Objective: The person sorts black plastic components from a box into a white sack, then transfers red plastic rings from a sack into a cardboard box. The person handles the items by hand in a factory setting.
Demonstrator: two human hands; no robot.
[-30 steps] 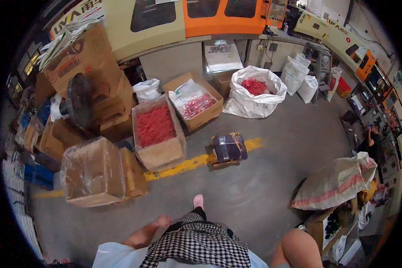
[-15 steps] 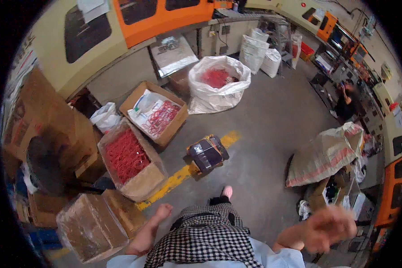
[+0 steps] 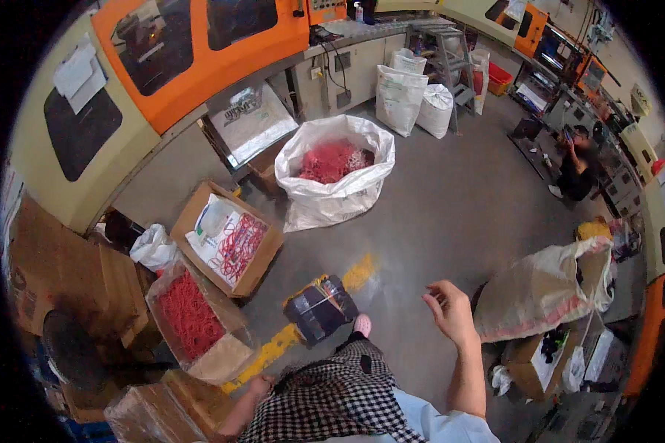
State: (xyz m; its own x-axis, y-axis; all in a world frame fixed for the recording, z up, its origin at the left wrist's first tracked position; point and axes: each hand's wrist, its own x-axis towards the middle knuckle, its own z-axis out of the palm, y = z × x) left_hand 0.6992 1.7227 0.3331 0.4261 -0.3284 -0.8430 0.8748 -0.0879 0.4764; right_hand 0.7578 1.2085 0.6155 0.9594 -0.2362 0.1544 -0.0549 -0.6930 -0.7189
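My right hand [image 3: 449, 310] is raised in front of me over the grey floor, fingers loosely curled and apart, holding nothing. My left hand [image 3: 259, 386] hangs low beside my checked trousers, partly hidden, near the cardboard box of red pieces [image 3: 192, 317]. A dark wrapped bundle [image 3: 320, 308] lies on the floor just ahead of my pink shoe [image 3: 361, 325]. Whether the left hand holds anything cannot be seen.
A big white sack of red pieces [image 3: 335, 173] stands ahead, a second open box [image 3: 225, 236] to its left. A large tan sack [image 3: 543, 288] lies on the right. Orange-and-beige machines [image 3: 170, 66] line the back. A person [image 3: 576, 159] crouches at far right. Stacked cartons [image 3: 59, 273] stand on the left.
The view has swung right and tilted up toward the white sack. My right hand rose from the lower right to the middle; my left hand dropped lower.
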